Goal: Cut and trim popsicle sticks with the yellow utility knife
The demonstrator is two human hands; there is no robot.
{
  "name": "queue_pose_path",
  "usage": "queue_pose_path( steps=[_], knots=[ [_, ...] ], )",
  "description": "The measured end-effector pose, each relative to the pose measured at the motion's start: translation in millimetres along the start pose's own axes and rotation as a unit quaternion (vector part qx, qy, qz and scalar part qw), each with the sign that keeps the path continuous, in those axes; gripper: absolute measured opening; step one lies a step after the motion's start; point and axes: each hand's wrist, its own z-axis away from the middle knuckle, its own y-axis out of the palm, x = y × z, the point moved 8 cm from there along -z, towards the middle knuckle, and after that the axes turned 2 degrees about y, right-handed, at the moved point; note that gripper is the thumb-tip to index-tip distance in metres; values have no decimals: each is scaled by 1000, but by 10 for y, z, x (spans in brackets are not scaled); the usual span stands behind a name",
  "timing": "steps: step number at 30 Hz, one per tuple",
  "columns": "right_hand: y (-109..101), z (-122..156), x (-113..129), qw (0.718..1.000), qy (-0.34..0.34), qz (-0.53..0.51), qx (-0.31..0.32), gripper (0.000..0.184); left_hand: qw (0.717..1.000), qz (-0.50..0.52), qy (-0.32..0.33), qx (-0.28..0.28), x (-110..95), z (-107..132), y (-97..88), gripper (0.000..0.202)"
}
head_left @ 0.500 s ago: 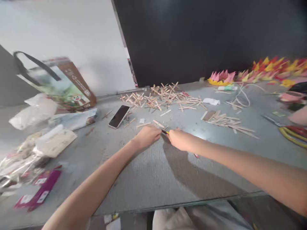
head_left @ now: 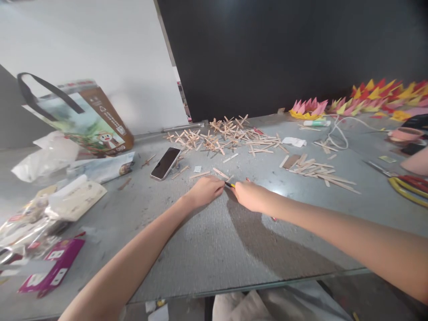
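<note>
Gripped in my right hand (head_left: 251, 196) is a slim black-and-yellow tool (head_left: 230, 184), which looks like a craft knife; its dark tip points left and reaches my left fingertips. My left hand (head_left: 206, 190) rests low on the grey table (head_left: 200, 249), fingers curled and pressed together. Whatever they hold, if anything, is hidden. Just beyond both hands lie a few wooden craft sticks (head_left: 220, 173). A small red end of something (head_left: 273, 219) shows under my right wrist.
Sticks joined into crosses (head_left: 230, 133) form a heap at the back, loose sticks (head_left: 312, 168) lie right. A phone (head_left: 166, 163), a paper bag (head_left: 96, 118) and plastic packaging (head_left: 75, 198) are left. Scissors (head_left: 406, 187), a white cable (head_left: 337, 133) and paper crowns (head_left: 309, 109) lie right.
My hands and the tool stay almost in the same place. The view has shifted very slightly and is sharper now.
</note>
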Motion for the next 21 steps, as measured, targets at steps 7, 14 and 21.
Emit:
queue_pose_path(
  steps=[7,14,21],
  knots=[
    [16,-14,-58,1000,14,-7,12,42,1000,-29,7,4,-35,-18,-14,25],
    [17,-11,-41,1000,16,3,17,34,999,30,-18,-7,19,8,5,28],
    [106,22,13,1000,11,21,18,29,997,57,-45,-16,72,22,23,29]
  ],
)
